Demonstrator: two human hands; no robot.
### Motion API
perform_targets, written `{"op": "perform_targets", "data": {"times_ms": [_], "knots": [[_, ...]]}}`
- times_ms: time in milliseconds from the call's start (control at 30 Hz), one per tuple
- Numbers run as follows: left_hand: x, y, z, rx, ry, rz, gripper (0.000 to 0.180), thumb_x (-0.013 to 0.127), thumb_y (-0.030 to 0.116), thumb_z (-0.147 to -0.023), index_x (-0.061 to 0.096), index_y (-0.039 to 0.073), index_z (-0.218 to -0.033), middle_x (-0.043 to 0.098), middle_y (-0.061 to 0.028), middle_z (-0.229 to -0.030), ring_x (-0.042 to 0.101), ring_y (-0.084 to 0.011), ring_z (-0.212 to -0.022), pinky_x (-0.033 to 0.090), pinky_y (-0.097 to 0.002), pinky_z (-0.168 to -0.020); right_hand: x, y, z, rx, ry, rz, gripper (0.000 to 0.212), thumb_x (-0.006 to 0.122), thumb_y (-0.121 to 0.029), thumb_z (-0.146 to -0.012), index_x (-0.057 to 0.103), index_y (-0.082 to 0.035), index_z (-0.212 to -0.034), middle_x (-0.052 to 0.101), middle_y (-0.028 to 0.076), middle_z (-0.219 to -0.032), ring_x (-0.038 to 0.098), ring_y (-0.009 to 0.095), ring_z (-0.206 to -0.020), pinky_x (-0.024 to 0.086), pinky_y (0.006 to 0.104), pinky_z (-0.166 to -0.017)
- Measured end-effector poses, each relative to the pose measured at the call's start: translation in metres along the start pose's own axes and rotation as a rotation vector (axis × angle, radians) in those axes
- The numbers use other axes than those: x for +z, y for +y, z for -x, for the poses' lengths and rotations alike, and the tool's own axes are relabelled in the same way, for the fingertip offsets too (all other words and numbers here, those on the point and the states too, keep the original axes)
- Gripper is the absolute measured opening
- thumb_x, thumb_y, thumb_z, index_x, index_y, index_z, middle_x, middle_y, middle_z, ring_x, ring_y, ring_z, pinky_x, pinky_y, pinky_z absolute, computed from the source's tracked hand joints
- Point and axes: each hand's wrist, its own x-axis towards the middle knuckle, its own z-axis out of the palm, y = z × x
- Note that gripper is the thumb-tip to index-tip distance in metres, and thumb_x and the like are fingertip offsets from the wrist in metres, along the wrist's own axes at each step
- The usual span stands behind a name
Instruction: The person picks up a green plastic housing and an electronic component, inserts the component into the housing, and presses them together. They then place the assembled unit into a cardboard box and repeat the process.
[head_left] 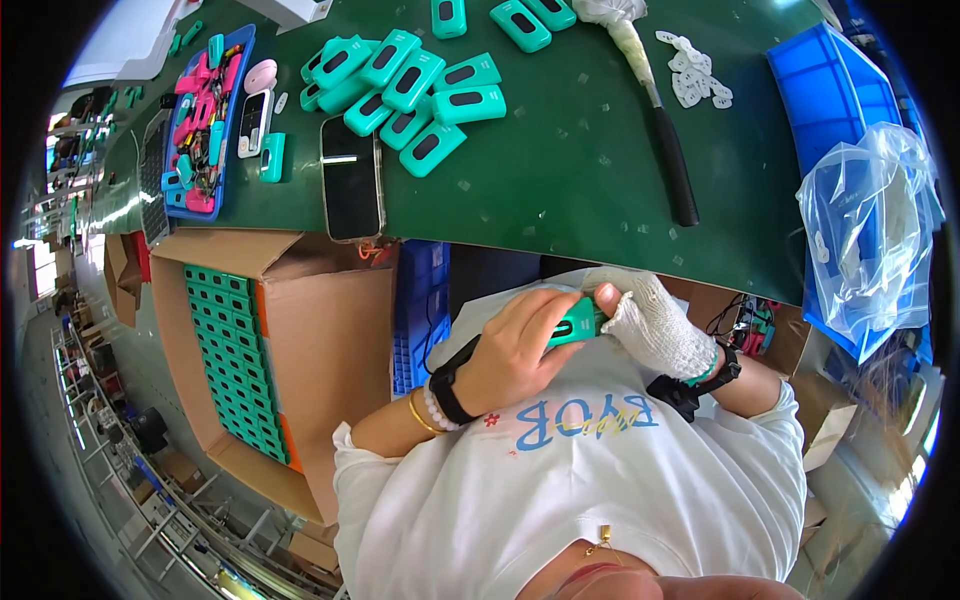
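"Teal plastic casing (577, 322) with a black window: you have it between your hands, before your white T-shirt (580, 490), off the near edge of the green table (560, 190)."

"Your bare left hand (522, 338) has its fingers curled closed around it; your right hand (648, 318) sets a bare thumb at its end. I can't tell what your bent gloved fingers grip."

"Your risk?"

"Loosen your left fingers and it could drop; your knit glove (672, 338) might slide on smooth plastic."
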Motion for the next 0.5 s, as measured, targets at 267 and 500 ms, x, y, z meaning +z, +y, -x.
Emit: {"op": "perform_targets", "data": {"times_ms": [267,500], "knots": [[-0.017,0.000,0.002,-0.367,0.152,0.605,0.048,0.085,0.003,-0.068,0.061,0.001,-0.109,0.064,-0.0131,-0.105,0.066,-0.0232,-0.094,0.053,-0.0331,-0.081,-0.003,0.013,-0.019,-0.394,-0.075,0.083,0.035,0.058,-0.035,-0.097,0.060,-0.001,-0.107,0.053,0.008,-0.078,0.058,0.017,-0.066,0.047,0.0318,-0.063],[-0.035,0.007,0.020,-0.281,0.200,0.540,0.040,0.082,0.002,-0.074,0.062,0.002,-0.109,0.063,-0.0055,-0.099,0.062,-0.0156,-0.097,0.051,-0.0300,-0.084,0.019,0.007,-0.035,-0.390,-0.233,0.123,0.031,0.069,-0.019,-0.087,0.059,0.001,-0.108,0.059,0.013,-0.083,0.063,0.024,-0.069,0.050,0.0337,-0.066]]}}
